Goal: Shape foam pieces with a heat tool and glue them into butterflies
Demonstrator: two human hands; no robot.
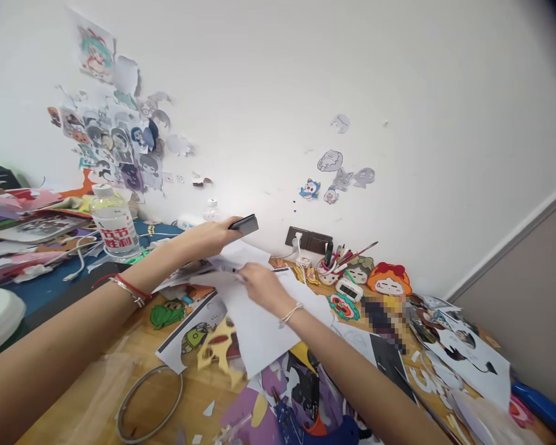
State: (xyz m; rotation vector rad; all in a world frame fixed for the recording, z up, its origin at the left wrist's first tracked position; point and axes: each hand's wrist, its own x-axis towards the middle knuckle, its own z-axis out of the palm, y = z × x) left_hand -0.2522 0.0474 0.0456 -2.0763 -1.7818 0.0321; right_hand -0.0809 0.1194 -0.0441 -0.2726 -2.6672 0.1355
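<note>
We see our left hand (226, 235) above the back of the wooden table (81, 402), with its fingers closed around a flat, dark, phone-like object (246, 226). Our right hand (263, 287) is lower and closer to us, and its bent fingers grip a white paper sheet (269, 340) near the upper edge. This sheet slants over the middle of the table, just beside a yellow paper cutout (212, 350). At right, a white digital clock (349, 290) stands near the wall; at left we find a labelled plastic bottle (115, 225).
</note>
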